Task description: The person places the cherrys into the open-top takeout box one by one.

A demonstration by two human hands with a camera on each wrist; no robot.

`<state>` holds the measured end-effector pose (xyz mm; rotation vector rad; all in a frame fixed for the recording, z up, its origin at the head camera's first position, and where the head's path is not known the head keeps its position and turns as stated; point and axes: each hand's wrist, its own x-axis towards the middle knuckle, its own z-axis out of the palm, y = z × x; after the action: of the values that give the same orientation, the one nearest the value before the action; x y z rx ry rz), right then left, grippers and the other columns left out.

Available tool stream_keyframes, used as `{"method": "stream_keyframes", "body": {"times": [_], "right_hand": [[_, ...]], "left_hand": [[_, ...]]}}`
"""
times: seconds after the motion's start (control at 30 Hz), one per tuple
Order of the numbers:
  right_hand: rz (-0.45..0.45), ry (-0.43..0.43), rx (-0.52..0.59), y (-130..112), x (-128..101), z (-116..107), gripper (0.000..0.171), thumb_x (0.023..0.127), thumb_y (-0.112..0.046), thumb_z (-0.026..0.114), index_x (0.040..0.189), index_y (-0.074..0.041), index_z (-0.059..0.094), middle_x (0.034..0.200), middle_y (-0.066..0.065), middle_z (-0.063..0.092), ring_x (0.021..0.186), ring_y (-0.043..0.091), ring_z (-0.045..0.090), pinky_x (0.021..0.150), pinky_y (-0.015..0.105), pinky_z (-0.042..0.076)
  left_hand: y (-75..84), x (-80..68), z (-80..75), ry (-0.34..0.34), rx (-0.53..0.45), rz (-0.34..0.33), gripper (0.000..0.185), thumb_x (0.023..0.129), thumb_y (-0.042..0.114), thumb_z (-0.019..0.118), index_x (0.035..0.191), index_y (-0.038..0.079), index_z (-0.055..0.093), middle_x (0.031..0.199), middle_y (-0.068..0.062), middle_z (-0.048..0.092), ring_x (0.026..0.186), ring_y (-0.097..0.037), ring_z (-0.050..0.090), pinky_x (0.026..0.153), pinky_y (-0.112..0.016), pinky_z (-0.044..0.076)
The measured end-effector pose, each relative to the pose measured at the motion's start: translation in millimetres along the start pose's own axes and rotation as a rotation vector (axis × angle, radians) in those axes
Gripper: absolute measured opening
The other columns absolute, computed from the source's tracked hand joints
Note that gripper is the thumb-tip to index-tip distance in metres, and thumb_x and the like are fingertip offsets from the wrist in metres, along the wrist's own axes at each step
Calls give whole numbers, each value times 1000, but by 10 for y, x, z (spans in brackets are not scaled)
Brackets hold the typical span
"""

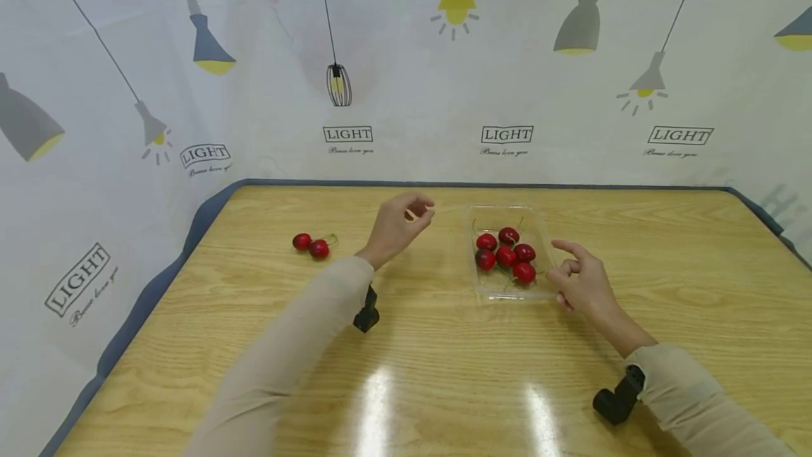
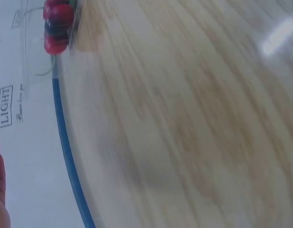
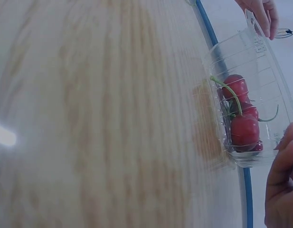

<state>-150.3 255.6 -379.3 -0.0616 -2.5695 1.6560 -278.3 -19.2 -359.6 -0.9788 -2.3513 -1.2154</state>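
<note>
A clear plastic box (image 1: 504, 297) stands on the table, with several dark red cherries (image 1: 506, 257) in it, some with green stems. My right hand (image 1: 583, 284) is at the box's right side, thumb and a lower finger pinching its rim while the index finger stretches out over it. In the right wrist view, fingertips (image 3: 289, 142) meet the near edge of the box. My left hand (image 1: 395, 226) hovers left of the box, thumb and index finger loosely curved with nothing between them. Two cherries (image 1: 319, 249) lie farther left on the table, one stem showing.
The wooden table (image 1: 444, 372) has a blue-edged border at the back and left. Behind it hangs a white cloth (image 1: 406, 90) printed with lamps. A dark wrist camera (image 1: 366, 312) sits under the left sleeve, another wrist camera (image 1: 615, 404) under the right.
</note>
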Motion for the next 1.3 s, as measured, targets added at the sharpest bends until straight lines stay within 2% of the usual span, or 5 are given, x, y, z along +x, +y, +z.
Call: {"method": "stream_keyframes", "body": {"times": [0.37,0.7,0.83,1.1,1.3], "right_hand": [[-5,-3,-4,3,7,3,55,82,3,47,134,2,29,56,1,39,36,12,45,34,27,38],[1,-6,-11,12,3,-4,54,83,2,47,135,1,29,57,2,40,36,14,46,34,28,38],[3,-10,-7,9,2,-6,55,84,2,47,135,1,28,58,3,41,37,15,46,34,28,38],[6,0,-9,11,9,-3,54,83,3,48,134,1,30,57,2,39,37,13,46,34,27,38],[4,-1,-12,9,3,-5,54,83,3,47,134,1,30,57,2,40,37,14,46,34,27,38]], "left_hand": [[-224,-161,-279,-102,17,-113,14,84,11,61,93,1,63,88,-6,63,79,-16,58,66,-28,47],[-278,-177,-492,-83,44,-115,14,84,11,61,94,1,63,88,-9,63,80,-18,58,67,-30,48],[-305,-169,-605,-85,52,-143,15,84,13,61,95,2,63,89,-8,63,80,-18,58,67,-31,47],[-433,-187,-850,-100,45,-263,16,84,13,61,96,3,63,91,-11,62,84,-21,57,73,-35,46],[-531,-250,-990,-146,45,-375,22,85,15,60,100,-2,60,96,-14,60,89,-25,56,78,-37,45]]}}
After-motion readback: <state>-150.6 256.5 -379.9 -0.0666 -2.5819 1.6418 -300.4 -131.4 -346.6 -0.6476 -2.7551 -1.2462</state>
